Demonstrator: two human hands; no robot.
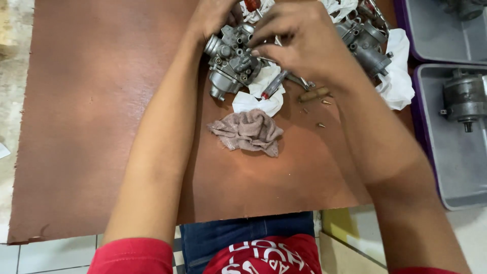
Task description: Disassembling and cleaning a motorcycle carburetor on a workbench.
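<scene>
A grey metal carburetor (231,66) lies on the brown board (86,127) near its far edge. My left hand (210,18) grips it from the back. My right hand (299,38) rests its fingertips on the carburetor's top right side; whether it pinches a small part I cannot tell. A screwdriver with a red handle (252,5) pokes out between the hands. Below the carburetor lies a white paper tissue (258,99) with a small metal tool with a red tip (274,85) on it.
A crumpled pinkish rag (248,132) lies mid-board. Small brass parts and screws (314,96) are scattered right of the tissue. A second carburetor (368,45) sits on white cloth (398,83) at the back right. Two grey trays (456,167) on the right hold metal parts (464,99).
</scene>
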